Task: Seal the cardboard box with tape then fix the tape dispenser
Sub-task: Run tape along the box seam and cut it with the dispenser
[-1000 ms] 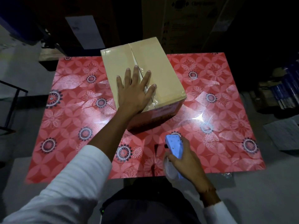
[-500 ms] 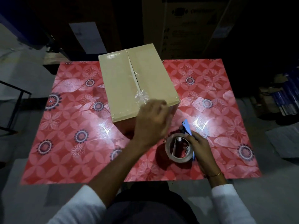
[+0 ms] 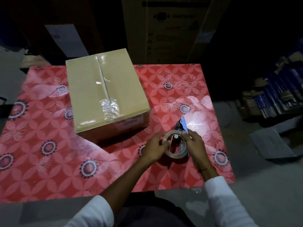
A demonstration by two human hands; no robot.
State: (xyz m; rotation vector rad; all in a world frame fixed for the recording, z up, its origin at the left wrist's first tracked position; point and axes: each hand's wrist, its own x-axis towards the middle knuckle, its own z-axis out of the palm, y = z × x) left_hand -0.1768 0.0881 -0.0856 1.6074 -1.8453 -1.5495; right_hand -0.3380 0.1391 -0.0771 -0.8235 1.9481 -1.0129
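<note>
A closed cardboard box stands on the red flowered table, with crumpled clear tape over the near end of its centre seam. In front of the box and to its right, both hands hold the blue tape dispenser with its roll of clear tape. My left hand grips the roll's left rim. My right hand clasps the dispenser's body on the right side. Its handle is hidden under my fingers.
A tall dark carton and a paper sheet stand behind the table. Stacked blue goods and flat grey cardboard lie on the floor at the right. My dark lap is below the table's near edge.
My left hand left the box top and came down to the tape roll. My right hand turned the dispenser on its side and brought it closer to the box.
</note>
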